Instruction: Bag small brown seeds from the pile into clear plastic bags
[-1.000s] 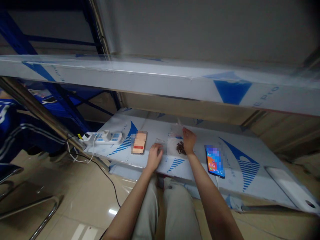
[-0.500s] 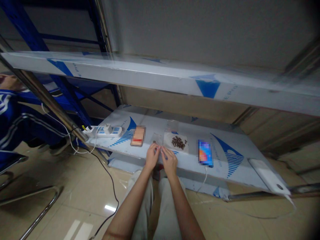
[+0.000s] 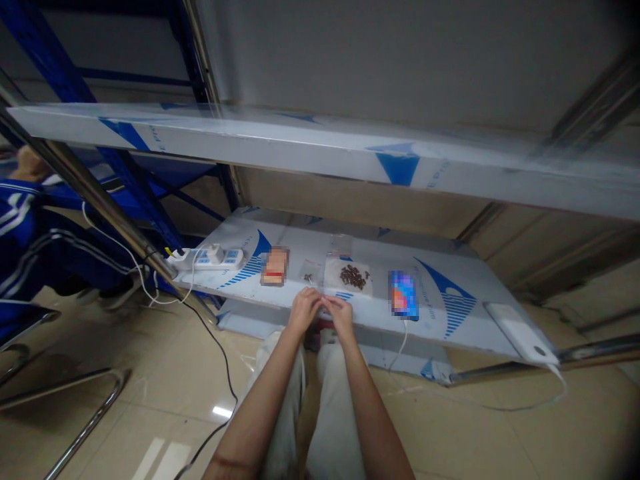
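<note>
Seated person's left hand (image 3: 305, 310) and right hand (image 3: 340, 315) meet above the front edge of a film-covered steel shelf (image 3: 300, 239), fingertips pinched together; whether they hold anything small cannot be told. Just beyond lie a small clear bag (image 3: 309, 275) with a few dark seeds, and a larger heap of dark seeds (image 3: 354, 277) on a white sheet, still unbagged. Beside these: a pixelated packet (image 3: 275, 265), a smartphone (image 3: 404, 295), a power strip (image 3: 215, 258); far left, a co-worker's blue tracksuit (image 3: 30, 227)

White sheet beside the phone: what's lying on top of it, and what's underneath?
A small heap of dark brown seeds lies on the white sheet. Whatever is beneath the sheet is covered and can't be seen; only the film-covered metal shelf shows around it.
</note>
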A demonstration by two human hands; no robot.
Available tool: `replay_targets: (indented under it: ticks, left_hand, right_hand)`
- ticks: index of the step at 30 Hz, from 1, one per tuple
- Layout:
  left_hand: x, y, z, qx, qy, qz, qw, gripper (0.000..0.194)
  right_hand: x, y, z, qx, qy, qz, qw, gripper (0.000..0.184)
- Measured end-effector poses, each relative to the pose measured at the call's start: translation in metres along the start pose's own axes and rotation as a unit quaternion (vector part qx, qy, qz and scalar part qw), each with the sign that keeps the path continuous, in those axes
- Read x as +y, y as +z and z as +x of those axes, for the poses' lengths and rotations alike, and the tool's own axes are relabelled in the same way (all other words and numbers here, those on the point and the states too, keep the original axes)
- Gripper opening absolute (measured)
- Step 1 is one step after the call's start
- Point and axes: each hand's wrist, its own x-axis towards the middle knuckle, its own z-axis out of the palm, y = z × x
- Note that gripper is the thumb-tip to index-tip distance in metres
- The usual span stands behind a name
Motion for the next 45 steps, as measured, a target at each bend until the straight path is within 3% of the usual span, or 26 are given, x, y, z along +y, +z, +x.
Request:
replay_targets:
  ticks: [4, 13, 19, 25, 35, 40, 45]
  left_hand:
    - [0.001, 0.000, 0.000, -0.014, 0.010, -0.007, 1.000, 0.019]
    - [0.000, 0.005, 0.002, -0.005, -0.015, -0.033, 0.999, 0.020]
    - [0.003, 0.001, 0.001, -0.022, -0.016, -0.088, 0.996, 0.023]
    - [0.009, 0.003, 0.002, 0.004, -0.045, -0.064, 0.997, 0.027]
    - [0.008, 0.000, 0.001, 0.005, -0.029, -0.055, 0.998, 0.022]
    - [0.013, 0.003, 0.002, -0.006, -0.015, -0.049, 0.999, 0.023]
    - [0.014, 0.003, 0.000, 0.058, -0.036, 0.049, 0.996, 0.018]
  right_hand:
    - [-0.006, -0.002, -0.003, -0.002, -0.040, -0.032, 0.999, 0.025]
    - [-0.004, -0.006, 0.001, -0.018, -0.020, -0.008, 1.000, 0.022]
    - [-0.007, -0.008, -0.003, 0.001, -0.060, -0.087, 0.994, 0.027]
    - [-0.007, -0.002, -0.006, 0.035, -0.090, -0.170, 0.981, 0.027]
    - [-0.002, -0.003, 0.001, -0.011, -0.022, 0.006, 1.000, 0.023]
    - [-0.003, -0.007, 0.000, 0.016, -0.035, -0.028, 0.999, 0.023]
    - [-0.005, -0.011, -0.001, 0.081, -0.064, -0.093, 0.990, 0.020]
